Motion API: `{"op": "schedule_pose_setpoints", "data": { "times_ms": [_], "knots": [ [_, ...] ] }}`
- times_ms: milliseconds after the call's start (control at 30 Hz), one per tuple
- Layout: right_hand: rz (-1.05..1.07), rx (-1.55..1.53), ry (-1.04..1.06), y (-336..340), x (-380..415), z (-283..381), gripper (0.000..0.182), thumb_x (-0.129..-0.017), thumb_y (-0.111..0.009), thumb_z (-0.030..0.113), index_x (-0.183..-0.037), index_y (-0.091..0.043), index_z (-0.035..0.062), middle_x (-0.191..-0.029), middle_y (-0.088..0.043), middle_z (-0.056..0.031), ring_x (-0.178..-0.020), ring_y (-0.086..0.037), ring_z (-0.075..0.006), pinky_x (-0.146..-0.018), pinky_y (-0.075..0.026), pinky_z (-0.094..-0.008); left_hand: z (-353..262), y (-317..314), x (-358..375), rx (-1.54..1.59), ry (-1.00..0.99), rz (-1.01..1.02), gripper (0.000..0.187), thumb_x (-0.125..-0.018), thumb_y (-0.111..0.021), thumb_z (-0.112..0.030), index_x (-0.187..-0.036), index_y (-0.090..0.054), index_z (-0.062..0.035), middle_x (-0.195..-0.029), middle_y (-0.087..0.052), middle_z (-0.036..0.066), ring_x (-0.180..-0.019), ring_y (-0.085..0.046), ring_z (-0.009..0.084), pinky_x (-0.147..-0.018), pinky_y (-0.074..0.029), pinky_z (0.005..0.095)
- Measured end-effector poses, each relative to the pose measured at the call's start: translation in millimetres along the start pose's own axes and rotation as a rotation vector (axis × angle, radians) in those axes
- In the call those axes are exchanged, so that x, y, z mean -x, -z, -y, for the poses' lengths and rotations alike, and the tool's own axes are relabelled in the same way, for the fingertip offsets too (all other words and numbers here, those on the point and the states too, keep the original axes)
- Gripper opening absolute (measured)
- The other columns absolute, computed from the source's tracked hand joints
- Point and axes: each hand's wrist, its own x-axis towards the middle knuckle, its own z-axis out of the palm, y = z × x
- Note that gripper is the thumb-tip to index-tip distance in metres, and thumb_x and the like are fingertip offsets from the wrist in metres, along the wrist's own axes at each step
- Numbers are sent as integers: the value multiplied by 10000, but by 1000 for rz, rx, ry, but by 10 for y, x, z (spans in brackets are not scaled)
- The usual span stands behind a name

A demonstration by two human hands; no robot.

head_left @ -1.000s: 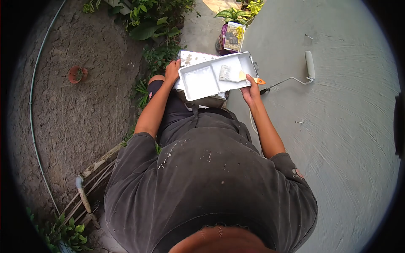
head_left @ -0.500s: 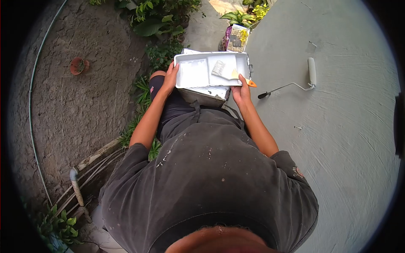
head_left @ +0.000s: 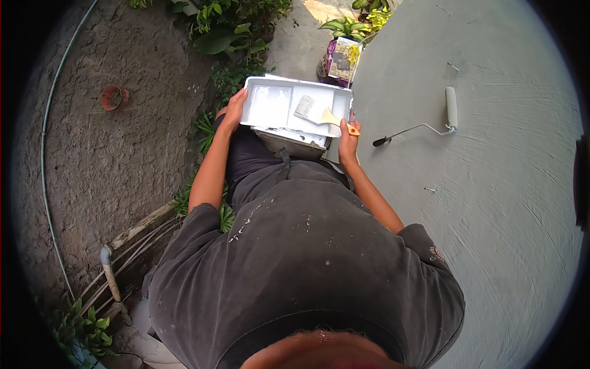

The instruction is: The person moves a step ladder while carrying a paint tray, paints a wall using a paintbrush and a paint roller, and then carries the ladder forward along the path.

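Observation:
A white paint tray [head_left: 281, 125] is held in front of me, tilted slightly down to the right. My left hand [head_left: 233, 112] grips its left end, thumb on the rim. With my right hand [head_left: 348, 144] I grip the lower right corner, the thumb beside the handle of a paintbrush [head_left: 329, 117]. The brush lies in the tray, its pale bristles pointing left and its orange handle tip reaching over the right edge. Below the tray stands a grey box-like stand [head_left: 292, 145] with white-smeared top; the tray hides most of it.
On my right, a paint roller [head_left: 452, 107] with a black handle hangs against the grey wall [head_left: 504, 246], which has several nails sticking out. Potted plants [head_left: 344, 27] stand ahead. A rough wall [head_left: 123, 160] with a small clay pot [head_left: 113, 97] and pipes [head_left: 110, 270] are on the left.
Both hands and the tray have moved a little left, and the tray's right end has dipped. The brush has shifted left with the tray.

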Motion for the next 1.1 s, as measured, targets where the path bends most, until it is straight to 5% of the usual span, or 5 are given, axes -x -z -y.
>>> {"op": "schedule_pose_setpoints", "data": {
  "times_ms": [167, 233, 433, 800, 1100],
  "knots": [
    [118, 169, 234, 129, -119, -112, 373, -961, -602, 366, -1014, -546, 1, -981, -554, -62, -920, -511, -130, -841, -420, -276, -137, -23, 57, -22, -28, -45, 455, -1016, -488, -298, -1353, -513, 6, -1207, -634, 64, -1035, -603, 126, -916, -447, 257],
    [160, 135, -50, 179, -189, -271, 376, -935, -649, 354, -969, -605, -18, -930, -612, -52, -870, -549, -114, -806, -438, -253, -139, 127, -25, -33, -26, -9, 471, -1011, -494, -310, -1360, -507, 7, -1219, -631, 63, -1053, -601, 130, -926, -445, 261],
    [146, 26, -182, 35, -107, -204, 455, -904, -687, 361, -1168, -618, -3, -964, -653, 1, -840, -563, -72, -669, -428, -234, -80, 291, -223, -80, -34, -17, 498, -1006, -500, -321, -1378, -488, 10, -1268, -607, 74, -1102, -593, 145, -960, -432, 268],
    [142, -225, -353, -11, -138, -24, 379, -889, -708, 297, -1191, -588, 102, -868, -588, 54, -746, -510, -51, -648, -398, -231, -92, 334, -152, 225, 188, 46, 561, -992, -455, -485, -1312, -547, -32, -1191, -643, 92, -1032, -623, 188, -923, -481, 348],
    [67, -375, -459, 18, -165, -57, 382, -874, -719, 326, -1148, -586, 97, -809, -600, 23, -661, -525, -79, -590, -414, -240, 79, 351, 28, 574, 232, 12, 696, -976, -350, -606, -1353, -498, -40, -1266, -612, 140, -1188, -567, 277, -1055, -394, 384]
  ]
}}
